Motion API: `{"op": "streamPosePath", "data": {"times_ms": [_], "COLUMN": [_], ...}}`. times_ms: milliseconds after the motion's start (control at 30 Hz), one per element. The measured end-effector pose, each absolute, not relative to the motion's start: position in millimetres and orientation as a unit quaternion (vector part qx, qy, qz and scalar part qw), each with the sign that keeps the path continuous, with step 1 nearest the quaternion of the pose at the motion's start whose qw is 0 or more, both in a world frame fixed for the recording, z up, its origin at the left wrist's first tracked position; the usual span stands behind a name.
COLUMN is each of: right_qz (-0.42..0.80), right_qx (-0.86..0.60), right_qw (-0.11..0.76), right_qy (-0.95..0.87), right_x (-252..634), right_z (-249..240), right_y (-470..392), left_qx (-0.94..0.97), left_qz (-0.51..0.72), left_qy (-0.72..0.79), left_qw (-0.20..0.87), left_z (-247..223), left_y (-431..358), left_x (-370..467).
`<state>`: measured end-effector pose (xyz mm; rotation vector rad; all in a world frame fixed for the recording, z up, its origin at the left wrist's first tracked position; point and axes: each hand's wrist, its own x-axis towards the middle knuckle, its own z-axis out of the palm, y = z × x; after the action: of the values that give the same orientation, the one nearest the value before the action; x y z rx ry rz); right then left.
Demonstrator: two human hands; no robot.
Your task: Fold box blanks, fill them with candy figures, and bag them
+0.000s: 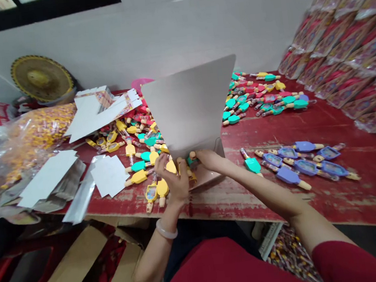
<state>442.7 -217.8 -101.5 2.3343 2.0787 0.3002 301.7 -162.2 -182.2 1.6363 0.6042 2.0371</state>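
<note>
A box (209, 179) with its tall grey-white lid panel (193, 108) raised stands at the table's front edge. My left hand (175, 178) is at the box's left side, thumb and fingers apart, beside a yellow toy inside. Into the box reaches my right hand (209, 160), its fingers at a green toy (192, 159); their tips are partly hidden, so the grip is unclear. Yellow toys (162, 188) lie just left of the box. A green toy (253, 165) and several purple toys (288, 174) lie to its right.
The red table (308, 127) carries piles of coloured toys behind the box. White flat cartons (50, 179) and a bag of yellow pieces (38, 135) are at left. Wrapped packages (350, 50) are stacked at right. Open cardboard boxes (70, 272) stand below the front edge.
</note>
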Motion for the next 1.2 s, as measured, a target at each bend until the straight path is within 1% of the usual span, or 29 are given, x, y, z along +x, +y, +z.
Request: {"op": "streamPosePath", "data": {"times_ms": [67,133,200,300,367,400,433,500,567,600,667,733,800,833,867,933,1000,1100,1200], "right_qz": [0.096,0.098,0.098,0.103,0.139,0.171,0.2,0.206,0.156,0.125,0.09,0.1,0.118,0.12,0.114,0.089,0.075,0.09,0.083], "right_qx": [0.736,0.735,0.743,0.792,0.852,0.883,0.909,0.941,0.953,0.953,0.942,0.917,0.877,0.857,0.838,0.815,0.818,0.822,0.788], "right_qw": [-0.017,-0.034,-0.059,-0.157,-0.218,-0.22,-0.204,-0.149,-0.123,-0.131,-0.186,-0.256,-0.305,-0.313,-0.307,-0.249,-0.142,0.019,0.122], "right_qy": [0.67,0.67,0.66,0.581,0.456,0.377,0.304,0.225,0.229,0.242,0.263,0.289,0.352,0.391,0.436,0.515,0.553,0.563,0.598], "right_x": [443,445,452,479,506,521,535,558,573,576,576,568,550,539,526,497,471,444,433], "right_z": [-102,-106,-112,-127,-141,-150,-160,-181,-198,-202,-202,-188,-169,-160,-151,-139,-131,-122,-109], "right_y": [-215,-216,-225,-258,-289,-304,-318,-339,-356,-365,-386,-409,-425,-427,-423,-400,-363,-311,-280], "left_qx": [0.688,0.786,0.827,0.85,0.862,0.867,0.87,0.875,0.88,0.881,0.883,0.874,0.831,0.799,0.769,0.745,0.756,0.745,0.723], "left_qz": [0.692,0.597,0.543,0.507,0.489,0.481,0.475,0.461,0.447,0.442,0.436,0.455,0.525,0.568,0.603,0.626,0.613,0.622,0.642], "left_qy": [0.151,0.084,0.061,0.062,0.063,0.066,0.075,0.103,0.128,0.134,0.125,0.103,0.105,0.118,0.134,0.166,0.18,0.194,0.19], "left_qw": [0.158,0.136,0.134,0.131,0.121,0.115,0.109,0.1,0.101,0.105,0.118,0.134,0.151,0.158,0.163,0.158,0.144,0.142,0.174], "left_z": [-172,-162,-154,-148,-147,-148,-148,-151,-154,-155,-156,-159,-165,-171,-178,-195,-214,-236,-247], "left_y": [-161,-151,-137,-120,-116,-116,-116,-117,-116,-116,-116,-121,-131,-138,-145,-158,-166,-167,-163], "left_x": [300,303,307,310,309,309,311,316,322,323,320,310,298,294,291,290,294,302,308]}}
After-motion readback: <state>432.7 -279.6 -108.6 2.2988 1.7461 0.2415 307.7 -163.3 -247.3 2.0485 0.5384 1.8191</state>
